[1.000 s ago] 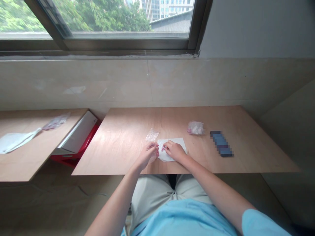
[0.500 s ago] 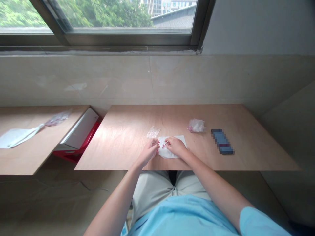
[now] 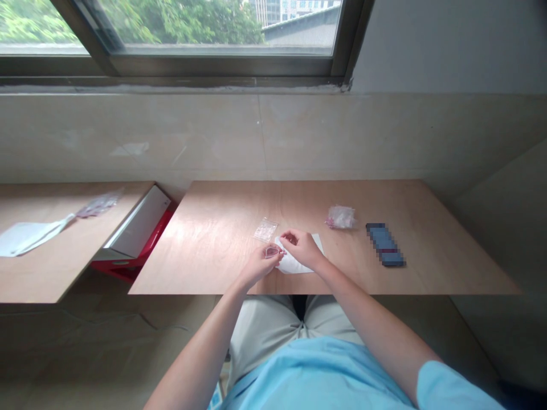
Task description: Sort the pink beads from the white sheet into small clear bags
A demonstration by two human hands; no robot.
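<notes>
My left hand [image 3: 258,264] is closed on a small clear plastic bag [image 3: 271,251], held at the left edge of a white sheet [image 3: 301,266]. Close beside it, my right hand [image 3: 304,249] is closed over the sheet, thumb and fingers drawn together near the bag's opening. Whatever lies between those fingers is too small to make out. Tiny reddish-pink bits show by the left fingertips; the hands hide much of the sheet's left part. Just beyond my left hand lies a flat stack of clear plastic bags [image 3: 266,229].
A bulging clear bag with pink contents [image 3: 341,217] sits farther back on the wooden table [image 3: 213,250]. To its right is a dark, pixelated phone-like object [image 3: 386,245]. A second table [image 3: 43,279] at left bears white sheets [image 3: 29,236] and a clear bag [image 3: 99,205].
My right hand has moved slightly up and left from the pink bits on the sheet to the small bag. My left hand has turned a little, and the bag shows more plainly.
</notes>
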